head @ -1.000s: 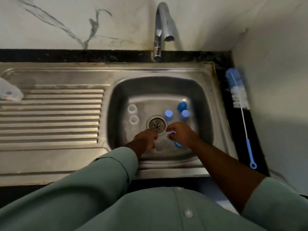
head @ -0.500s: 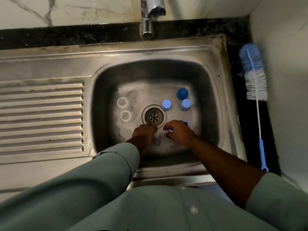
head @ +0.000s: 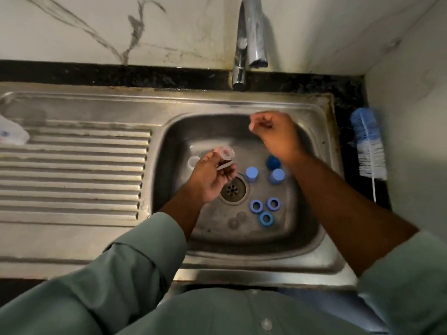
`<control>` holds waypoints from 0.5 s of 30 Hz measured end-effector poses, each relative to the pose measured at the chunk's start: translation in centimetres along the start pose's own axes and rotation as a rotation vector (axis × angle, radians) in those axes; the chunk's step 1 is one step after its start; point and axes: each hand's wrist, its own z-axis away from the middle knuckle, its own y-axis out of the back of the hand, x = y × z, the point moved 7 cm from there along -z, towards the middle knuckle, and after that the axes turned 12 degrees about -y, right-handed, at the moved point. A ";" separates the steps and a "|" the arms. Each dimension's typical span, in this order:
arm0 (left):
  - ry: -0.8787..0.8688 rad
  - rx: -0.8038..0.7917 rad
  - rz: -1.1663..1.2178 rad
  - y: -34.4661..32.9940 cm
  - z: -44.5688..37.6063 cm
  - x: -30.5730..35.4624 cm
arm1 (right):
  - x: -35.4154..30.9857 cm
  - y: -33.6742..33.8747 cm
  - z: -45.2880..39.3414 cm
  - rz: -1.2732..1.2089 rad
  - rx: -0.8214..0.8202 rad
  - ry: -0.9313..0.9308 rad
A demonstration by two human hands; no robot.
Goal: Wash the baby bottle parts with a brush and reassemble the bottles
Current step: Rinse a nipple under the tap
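Note:
My left hand is raised over the sink basin, left of the drain. It grips a clear bottle part with its round mouth turned up. Another clear bottle stands behind that hand, partly hidden. My right hand hovers at the back of the basin below the tap, fingers curled, with nothing seen in it. On the basin floor stand three blue caps and lie three blue rings. Two clear teats lie near the front.
A blue and white bottle brush lies on the black counter right of the sink, against the wall. The ribbed drainboard stretches to the left, with a clear plastic item at its far edge.
Both hands have come up from the basin floor near the drain. The left hand now holds a clear part, and the right hand has moved back towards the tap. The blue rings are uncovered.

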 end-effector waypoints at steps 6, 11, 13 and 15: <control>0.097 0.069 0.240 -2.1 -1.1 -0.3 | -6.0 -2.1 -5.0 0.299 -0.082 0.163; 0.135 0.002 0.244 -3.5 -3.1 -1.0 | -7.9 -3.5 -5.1 0.273 -0.129 0.337; 0.121 -0.013 0.267 -3.9 -4.2 -1.2 | -8.4 -0.8 -5.7 0.074 0.168 0.294; 0.115 -0.007 0.296 -4.1 -5.0 -1.4 | -7.3 0.3 -6.9 -0.009 0.236 0.215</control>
